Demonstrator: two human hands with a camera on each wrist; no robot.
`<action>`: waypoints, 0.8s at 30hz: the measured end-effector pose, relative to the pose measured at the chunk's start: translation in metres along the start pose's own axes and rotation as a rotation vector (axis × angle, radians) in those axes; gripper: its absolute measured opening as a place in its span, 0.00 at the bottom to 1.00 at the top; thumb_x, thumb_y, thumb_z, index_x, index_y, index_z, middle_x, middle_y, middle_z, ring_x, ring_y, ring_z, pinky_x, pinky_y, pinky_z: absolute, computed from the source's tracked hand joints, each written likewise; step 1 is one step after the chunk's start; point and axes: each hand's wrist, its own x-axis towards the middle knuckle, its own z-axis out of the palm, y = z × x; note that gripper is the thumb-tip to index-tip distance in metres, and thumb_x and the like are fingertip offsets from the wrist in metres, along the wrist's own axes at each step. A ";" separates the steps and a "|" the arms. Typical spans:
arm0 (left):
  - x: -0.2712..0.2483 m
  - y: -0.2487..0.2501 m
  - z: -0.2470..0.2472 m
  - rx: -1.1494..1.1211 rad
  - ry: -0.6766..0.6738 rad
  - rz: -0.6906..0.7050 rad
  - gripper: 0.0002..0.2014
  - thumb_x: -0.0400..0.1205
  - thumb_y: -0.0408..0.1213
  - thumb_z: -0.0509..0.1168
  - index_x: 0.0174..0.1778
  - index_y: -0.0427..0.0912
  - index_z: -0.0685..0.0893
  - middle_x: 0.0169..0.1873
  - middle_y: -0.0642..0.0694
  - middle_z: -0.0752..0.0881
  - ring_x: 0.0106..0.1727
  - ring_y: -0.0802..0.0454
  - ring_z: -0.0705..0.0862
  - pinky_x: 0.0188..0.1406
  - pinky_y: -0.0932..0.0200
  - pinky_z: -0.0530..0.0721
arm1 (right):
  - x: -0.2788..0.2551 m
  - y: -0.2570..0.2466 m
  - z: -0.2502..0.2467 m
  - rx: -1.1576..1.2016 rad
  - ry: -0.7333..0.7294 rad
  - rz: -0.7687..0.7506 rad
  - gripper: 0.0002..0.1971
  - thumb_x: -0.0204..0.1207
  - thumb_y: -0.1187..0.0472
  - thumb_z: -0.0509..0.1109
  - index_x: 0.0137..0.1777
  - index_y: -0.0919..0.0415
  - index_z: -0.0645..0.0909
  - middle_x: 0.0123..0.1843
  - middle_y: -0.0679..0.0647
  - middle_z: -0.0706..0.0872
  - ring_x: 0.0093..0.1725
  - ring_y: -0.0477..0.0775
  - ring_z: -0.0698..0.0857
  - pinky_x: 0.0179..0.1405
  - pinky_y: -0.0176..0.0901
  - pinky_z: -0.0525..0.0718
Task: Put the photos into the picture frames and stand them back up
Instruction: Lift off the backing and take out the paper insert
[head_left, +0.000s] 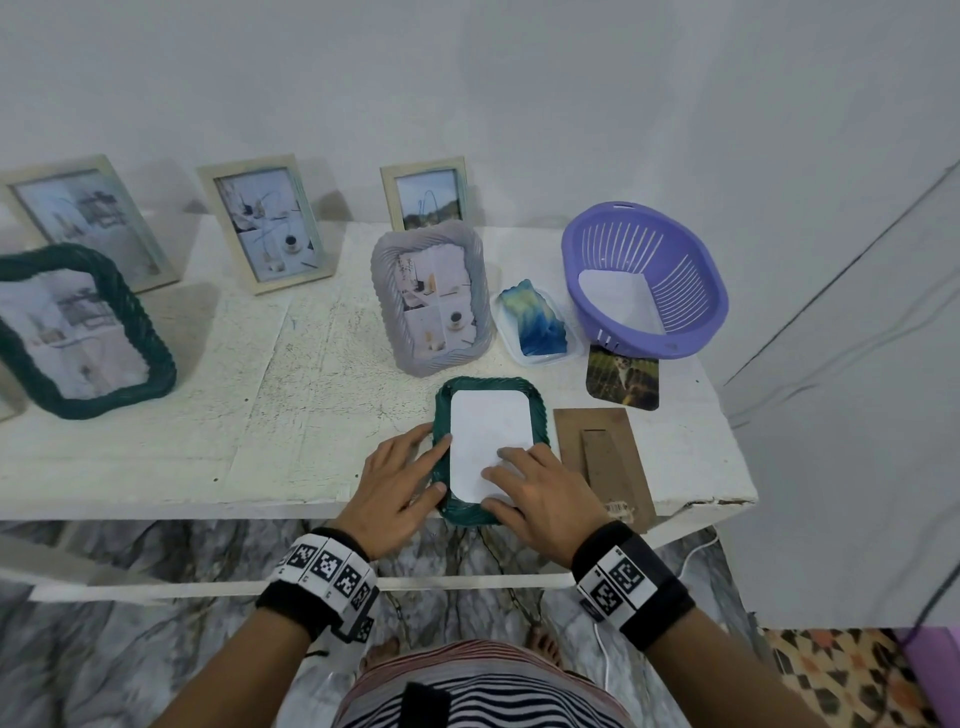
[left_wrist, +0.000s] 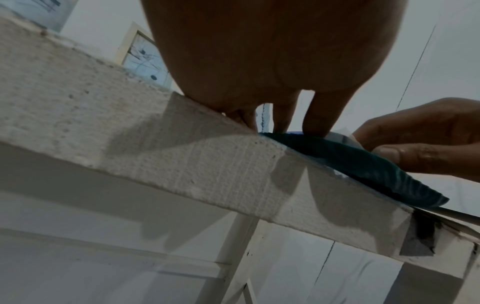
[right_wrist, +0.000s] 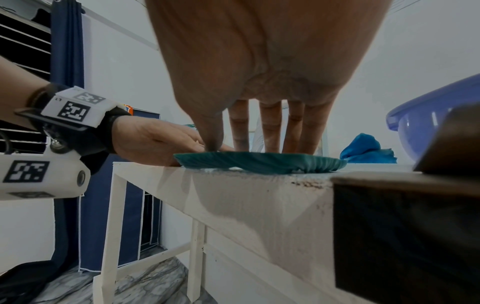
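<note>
Broadly, most of the head view is taken up by a white table (head_left: 156, 467) set against a pale wall. Five frames are stood upright on it: a large green frame (head_left: 78, 332) at the far left, a pale wooden frame (head_left: 88, 218) behind it, a second wooden frame (head_left: 265, 228) toward the middle, a small wooden frame (head_left: 425, 193) at the back, and a grey ribbed frame (head_left: 431, 301) nearer the front. A purple basket (head_left: 644, 280) is placed at the right, with white paper lying inside it. A clear tray (head_left: 537, 325) holding a blue and yellow stack is seen between the grey frame and the basket. A brown backing board (head_left: 605, 457) is laid flat near the front right edge, and a dark photo (head_left: 622, 378) lies just behind it, in front of the basket.

At the front edge a small green frame (head_left: 491, 392) is laid face down, overhanging the table slightly. A white sheet (head_left: 488, 436), apparently a photo turned face down, is seated in its opening. The left hand (head_left: 397, 480) is held open, its straight fingers resting on the frame's left rim. The right hand (head_left: 540, 499) is likewise open, its fingers (right_wrist: 270, 127) pressed flat on the lower right of the sheet.
</note>
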 end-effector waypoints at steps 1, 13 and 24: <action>0.000 -0.001 0.001 -0.013 0.007 -0.001 0.32 0.83 0.62 0.48 0.84 0.57 0.59 0.82 0.51 0.60 0.79 0.51 0.59 0.73 0.51 0.60 | 0.000 0.000 0.000 0.004 -0.002 0.003 0.20 0.78 0.43 0.56 0.55 0.52 0.84 0.58 0.55 0.86 0.49 0.58 0.83 0.39 0.45 0.84; 0.004 0.004 0.000 -0.072 0.072 -0.091 0.35 0.80 0.73 0.44 0.79 0.60 0.69 0.78 0.52 0.67 0.75 0.51 0.65 0.75 0.44 0.66 | 0.000 -0.005 -0.004 0.049 -0.020 0.050 0.21 0.75 0.39 0.62 0.55 0.53 0.83 0.58 0.55 0.86 0.53 0.59 0.82 0.37 0.47 0.85; 0.013 0.012 -0.010 -0.176 0.032 -0.213 0.34 0.72 0.69 0.53 0.73 0.60 0.76 0.76 0.53 0.68 0.75 0.53 0.64 0.76 0.51 0.61 | 0.010 -0.013 -0.006 0.043 -0.026 0.113 0.25 0.75 0.36 0.56 0.48 0.55 0.85 0.47 0.54 0.86 0.45 0.58 0.82 0.33 0.47 0.82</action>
